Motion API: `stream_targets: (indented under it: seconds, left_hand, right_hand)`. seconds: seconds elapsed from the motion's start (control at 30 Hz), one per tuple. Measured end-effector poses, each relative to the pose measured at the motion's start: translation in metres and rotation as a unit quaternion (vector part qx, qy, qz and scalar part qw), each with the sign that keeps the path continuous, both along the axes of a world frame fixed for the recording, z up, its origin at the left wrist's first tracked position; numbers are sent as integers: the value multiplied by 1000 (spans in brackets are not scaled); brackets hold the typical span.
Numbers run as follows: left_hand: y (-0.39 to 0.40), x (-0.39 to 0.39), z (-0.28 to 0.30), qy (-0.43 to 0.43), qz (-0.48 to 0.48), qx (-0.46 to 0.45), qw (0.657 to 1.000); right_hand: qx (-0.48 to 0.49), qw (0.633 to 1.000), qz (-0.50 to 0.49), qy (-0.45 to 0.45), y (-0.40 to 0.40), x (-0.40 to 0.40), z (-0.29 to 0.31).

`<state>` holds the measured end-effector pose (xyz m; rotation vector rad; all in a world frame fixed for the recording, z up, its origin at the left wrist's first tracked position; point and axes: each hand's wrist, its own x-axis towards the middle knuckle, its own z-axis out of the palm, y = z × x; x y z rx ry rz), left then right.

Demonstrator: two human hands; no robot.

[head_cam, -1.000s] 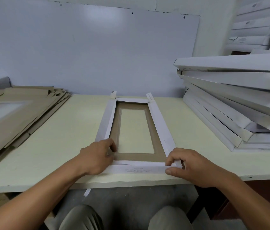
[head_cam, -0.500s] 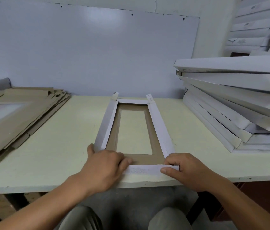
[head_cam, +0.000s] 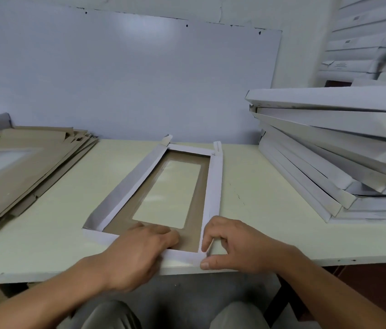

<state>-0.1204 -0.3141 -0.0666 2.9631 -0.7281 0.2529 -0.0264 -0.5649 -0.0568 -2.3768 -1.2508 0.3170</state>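
Note:
A flat cardboard box lid with a rectangular window lies on the pale table, brown inside, its white side flaps folded up. My left hand lies on the near flap and the brown inner face, fingers pressing down. My right hand pinches the lid's near right corner between thumb and fingers, where the right flap meets the near flap.
A pile of flat brown cardboard blanks lies at the left. A leaning stack of finished white boxes fills the right side, with more stacked behind. A white board stands against the wall. My knees show below the table edge.
The lid has turned so its far end points right. My left hand slid right along the near flap, and my right hand shifted onto the near right corner.

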Motion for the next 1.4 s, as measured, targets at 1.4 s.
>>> stream_targets:
  seconds: [1.4]
  left_hand:
    - [9,2,-4,3,-52,-235,970]
  right_hand:
    - [259,834,-312,373,132,35,2]
